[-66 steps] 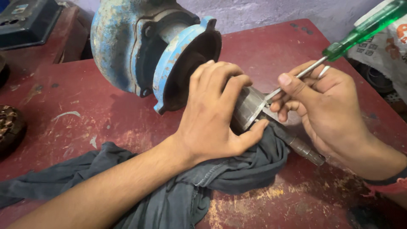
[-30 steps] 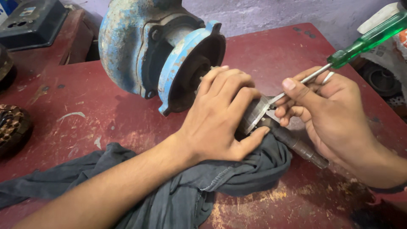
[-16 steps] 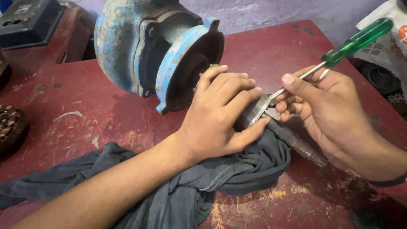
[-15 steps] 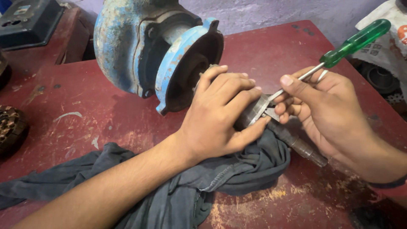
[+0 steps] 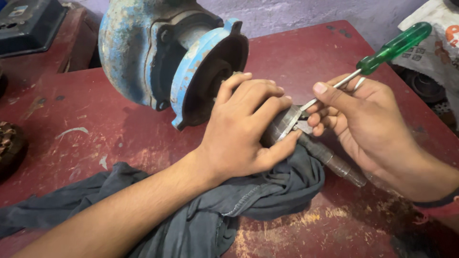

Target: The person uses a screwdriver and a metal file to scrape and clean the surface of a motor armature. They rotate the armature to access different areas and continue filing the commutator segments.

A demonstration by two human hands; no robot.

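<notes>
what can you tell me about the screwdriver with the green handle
The screwdriver has a clear green plastic handle and a thin bare metal shaft. It slants from upper right, handle raised over the red table, down left to its tip at the grey metal rotor. The right hand holds it, thumb and fingers pinching the shaft low down near the tip. The left hand grips the rotor beside it. The tip itself is hard to make out.

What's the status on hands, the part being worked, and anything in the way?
Left hand clamped on metal rotor. Right hand holds green screwdriver, tip at rotor. Dark cloth underneath; blue pump housing close behind.
</notes>
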